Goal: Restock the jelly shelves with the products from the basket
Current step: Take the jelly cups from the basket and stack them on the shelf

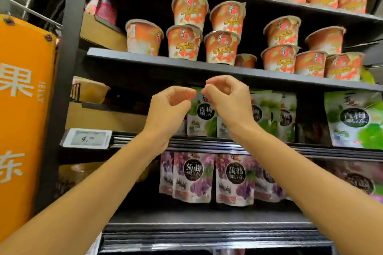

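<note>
Looking through the head camera from far away, I saw a tall rack of dark shelves (145, 59) in a shop. A big orange sign (24, 109) with the word JELLY stood at its left side. The two top shelves were full of orange cups (220, 47), some stacked on top of others. Under them, on the middle shelf, green pouches (354, 118) stood upright in a row. One shelf lower, purple pouches (192, 176) stood side by side. A white price tag (87, 138) sat on the front edge of the middle shelf at the left, and a brown cardboard box (99, 118) sat behind it. Both bare arms reached up to the middle shelf. The left hand (170, 107) and the right hand (230, 101) were close together, with their tips nearly meeting. The left fingers (186, 92) were curled, with the thumb near the first finger. The right fingers (215, 85) were curled too. One green pouch (202, 118) stood upright on the middle shelf, right behind both sets of fingertips. The picture was blurry there, so I could not tell if either hand pinched its top edge or only hung in front of it.
</note>
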Tool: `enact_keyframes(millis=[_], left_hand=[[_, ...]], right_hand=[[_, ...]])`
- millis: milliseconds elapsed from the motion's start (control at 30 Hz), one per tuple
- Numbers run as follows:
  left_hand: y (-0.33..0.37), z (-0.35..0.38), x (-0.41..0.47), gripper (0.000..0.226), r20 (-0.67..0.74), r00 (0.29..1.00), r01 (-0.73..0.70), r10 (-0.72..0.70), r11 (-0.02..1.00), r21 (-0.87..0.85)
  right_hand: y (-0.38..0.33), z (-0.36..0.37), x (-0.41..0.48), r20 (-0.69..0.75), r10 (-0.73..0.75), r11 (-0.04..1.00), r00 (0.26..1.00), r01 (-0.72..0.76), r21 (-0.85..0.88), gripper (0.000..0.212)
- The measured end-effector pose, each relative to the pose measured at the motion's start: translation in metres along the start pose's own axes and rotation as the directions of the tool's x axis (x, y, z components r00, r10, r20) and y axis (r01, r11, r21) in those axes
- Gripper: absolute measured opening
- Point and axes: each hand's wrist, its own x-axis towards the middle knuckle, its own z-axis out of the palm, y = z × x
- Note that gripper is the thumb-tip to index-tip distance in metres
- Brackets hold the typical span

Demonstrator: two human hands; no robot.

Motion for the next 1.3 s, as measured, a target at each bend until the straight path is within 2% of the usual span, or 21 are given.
enact_keyframes(millis=[167,233,333,367,433,500,600,633,667,733,800,833,900,933,967,1067,1133,1300], left_hand=[[-0.035,0.010,-0.114,0.022,0.159,0.985,0.058,-0.062,0.998,0.033],[-0.062,0.011,-0.172,0.022,0.206,0.970,0.123,-0.129,0.992,0.040],[-0.109,0.004,-0.268,0.025,0.230,0.931,0.273,-0.282,0.960,0.070],[-0.127,0.001,-0.308,0.026,0.224,0.898,0.368,-0.378,0.926,0.087],[-0.163,-0.006,-0.389,0.028,0.196,0.798,0.557,-0.570,0.822,0.120],[-0.195,-0.017,-0.472,0.027,0.156,0.671,0.714,-0.725,0.688,0.128],[-0.240,-0.037,-0.615,0.033,0.101,0.414,0.879,-0.905,0.426,0.216],[-0.254,-0.044,-0.662,0.037,0.069,0.332,0.912,-0.941,0.338,0.231],[-0.265,-0.052,-0.704,0.037,0.040,0.257,0.934,-0.966,0.259,0.247],[-0.290,-0.066,-0.791,0.026,0.017,0.125,0.941,-0.992,0.124,0.316],[-0.312,-0.078,-0.866,0.019,-0.043,0.025,0.927,-0.999,0.007,0.376],[-0.322,-0.083,-0.894,0.017,-0.078,-0.054,0.918,-0.996,-0.080,0.388],[-0.345,-0.089,-0.952,0.013,-0.158,-0.232,0.884,-0.960,-0.276,0.377],[-0.359,-0.092,-0.978,0.016,-0.206,-0.298,0.854,-0.932,-0.357,0.378],[-0.373,-0.095,-1.003,0.020,-0.245,-0.326,0.830,-0.913,-0.400,0.388],[-0.411,-0.103,-1.064,0.027,-0.290,-0.380,0.767,-0.878,-0.475,0.431],[-0.438,-0.109,-1.101,0.027,-0.284,-0.404,0.751,-0.869,-0.493,0.439],[-0.503,-0.109,-1.162,0.042,-0.270,-0.423,0.761,-0.865,-0.501,0.413]], right_hand=[[0.049,-0.037,-0.138,0.092,0.148,0.981,0.985,-0.158,0.113,0.011],[0.076,-0.051,-0.208,0.141,0.235,0.959,0.962,-0.253,0.124,0.011],[0.120,-0.071,-0.323,0.196,0.428,0.893,0.882,-0.447,0.062,0.015],[0.135,-0.077,-0.369,0.221,0.525,0.839,0.822,-0.543,0.029,0.019],[0.163,-0.092,-0.461,0.280,0.680,0.717,0.677,-0.695,-0.060,0.020],[0.189,-0.110,-0.550,0.287,0.822,0.552,0.492,-0.813,-0.185,0.011],[0.216,-0.130,-0.689,0.289,0.946,0.249,0.145,-0.897,-0.365,0.012],[0.222,-0.134,-0.733,0.282,0.956,0.191,0.077,-0.894,-0.406,0.010],[0.229,-0.138,-0.771,0.255,0.966,0.149,0.033,-0.880,-0.451,0.019],[0.246,-0.141,-0.851,0.224,0.971,0.043,-0.087,-0.857,-0.514,0.025],[0.263,-0.138,-0.920,0.218,0.944,-0.083,-0.246,-0.820,-0.566,0.015],[0.272,-0.136,-0.948,0.174,0.936,-0.161,-0.306,-0.811,-0.563,0.011],[0.293,-0.125,-1.008,0.093,0.922,-0.270,-0.375,-0.797,-0.541,0.016],[0.304,-0.118,-1.035,0.079,0.911,-0.301,-0.404,-0.783,-0.544,0.021],[0.315,-0.108,-1.059,0.080,0.896,-0.322,-0.436,-0.764,-0.559,0.022],[0.348,-0.081,-1.123,0.081,0.839,-0.406,-0.538,-0.718,-0.566,0.010],[0.370,-0.059,-1.164,0.081,0.806,-0.470,-0.586,-0.718,-0.513,0.012],[0.417,-0.017,-1.234,0.068,0.808,-0.508,-0.585,-0.751,-0.423,0.021]])
